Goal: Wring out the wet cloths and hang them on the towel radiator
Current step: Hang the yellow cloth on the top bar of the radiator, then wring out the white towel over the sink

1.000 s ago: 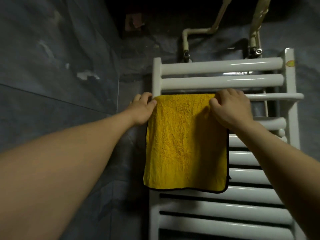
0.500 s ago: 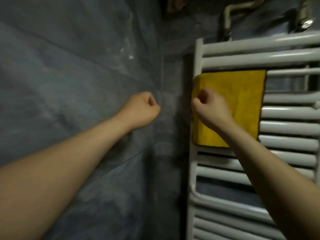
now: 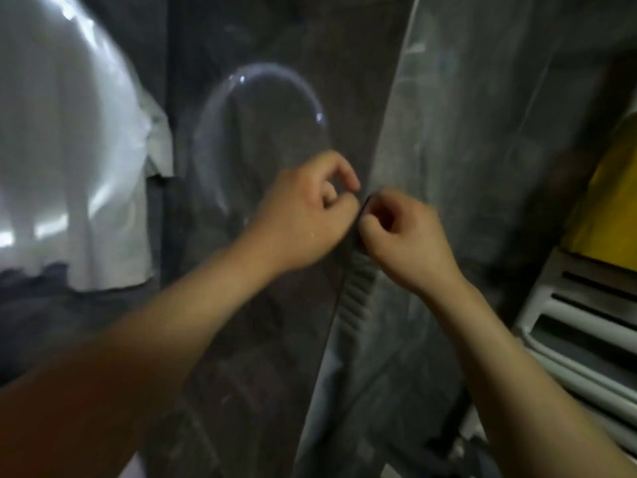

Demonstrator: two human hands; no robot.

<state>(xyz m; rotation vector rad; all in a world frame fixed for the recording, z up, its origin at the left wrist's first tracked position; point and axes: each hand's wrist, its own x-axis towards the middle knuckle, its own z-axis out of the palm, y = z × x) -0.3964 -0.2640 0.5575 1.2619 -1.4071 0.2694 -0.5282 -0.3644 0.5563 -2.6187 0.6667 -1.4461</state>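
Observation:
The yellow cloth [image 3: 606, 201] hangs on the white towel radiator [image 3: 579, 343] at the far right edge, only partly in frame. My left hand [image 3: 306, 212] and my right hand [image 3: 406, 243] are close together in the middle of the view, well left of the radiator. The fingers of both hands are curled and I see no cloth in either. A thin dark edge [image 3: 360, 215] runs between the two hands; blur hides whether either hand touches it. No other cloth is in view.
A dark glossy panel [image 3: 275, 339] with a round reflection [image 3: 258, 132] stands behind my hands. A large white curved surface [image 3: 69, 150] fills the left side. A grey tiled wall [image 3: 465, 132] lies between the panel and the radiator.
My view has swung left, away from the radiator. Both hands let go of the hung yellow cloth, drew back and came together in front of the dark panel.

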